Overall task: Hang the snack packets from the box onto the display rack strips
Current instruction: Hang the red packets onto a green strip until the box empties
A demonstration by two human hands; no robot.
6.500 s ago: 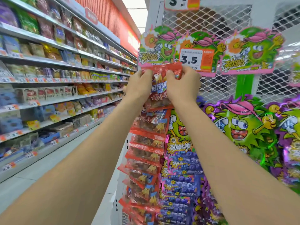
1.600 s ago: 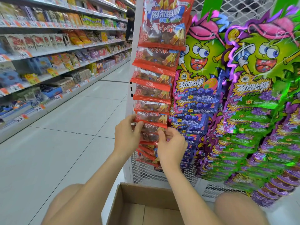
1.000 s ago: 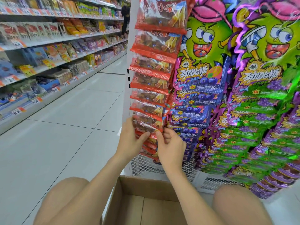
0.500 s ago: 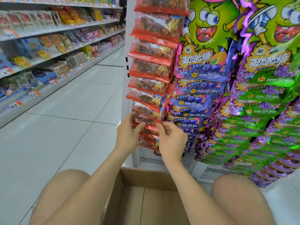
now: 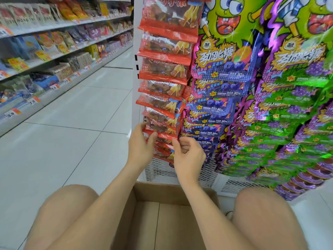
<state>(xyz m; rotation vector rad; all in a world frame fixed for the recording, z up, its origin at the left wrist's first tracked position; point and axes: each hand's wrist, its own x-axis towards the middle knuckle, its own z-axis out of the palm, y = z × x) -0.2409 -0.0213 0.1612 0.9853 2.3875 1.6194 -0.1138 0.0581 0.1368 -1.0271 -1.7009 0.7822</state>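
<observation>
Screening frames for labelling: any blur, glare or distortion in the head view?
Head view: aisle shelves smeared soft; left hand, right hand and red packets fairly sharp; specular glints on green packets; wide-angle stretch toward edges; even light, faint shadows.

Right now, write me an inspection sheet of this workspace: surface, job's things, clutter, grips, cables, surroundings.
Surface: white tiled floor; a cardboard box stands on it between the knees.
Job's things: the box shows no packets in its visible part; red packets hang in a column on the mesh rack.
Clutter: nothing seen.
Grips: left grip holds the left edge of a lower red packet; right grip appears to pinch its right edge.
Cables: nothing seen.
Surroundings: blue packets and green packets hang to the right; stocked shelves line the aisle on the left.
</observation>
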